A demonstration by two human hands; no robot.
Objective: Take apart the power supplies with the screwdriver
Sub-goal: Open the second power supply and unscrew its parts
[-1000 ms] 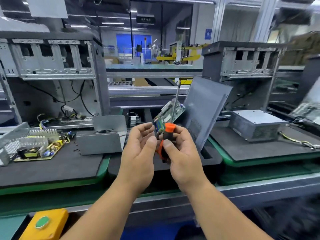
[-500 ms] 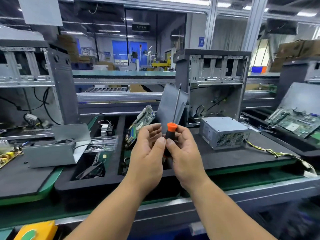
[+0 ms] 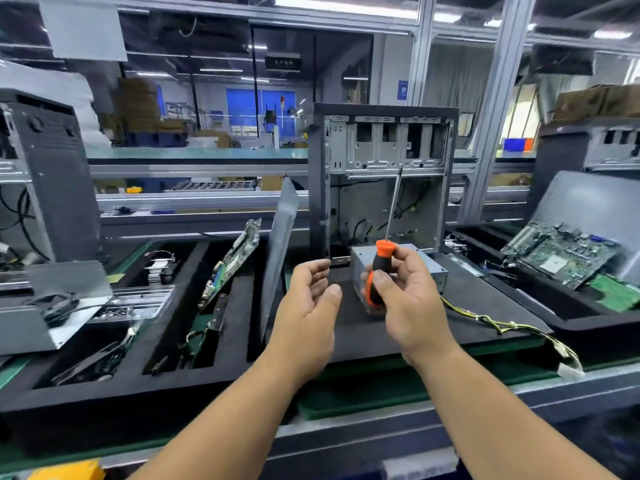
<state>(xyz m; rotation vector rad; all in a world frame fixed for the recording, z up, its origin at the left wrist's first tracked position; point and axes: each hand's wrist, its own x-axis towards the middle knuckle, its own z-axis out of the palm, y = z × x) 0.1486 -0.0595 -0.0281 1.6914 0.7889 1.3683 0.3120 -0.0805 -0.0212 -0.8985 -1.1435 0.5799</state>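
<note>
My right hand [image 3: 405, 296] grips the orange-and-black rubber-handled screwdriver [image 3: 379, 271], its thin steel shaft pointing up and away. My left hand [image 3: 310, 299] hovers beside it, fingers loosely spread, holding nothing. The boxy grey sheet-metal power supply [image 3: 360, 263] sits on the black foam worktop [image 3: 349, 332] directly behind my right hand, its yellow-and-black wires [image 3: 498, 323] trailing rightward.

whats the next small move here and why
Probably bring the left hand forward onto the power supply to steady it. The right hand holds the screwdriver with its shaft pointing up, off any screw, and the left hand is open and holds nothing, just short of the box.
</note>
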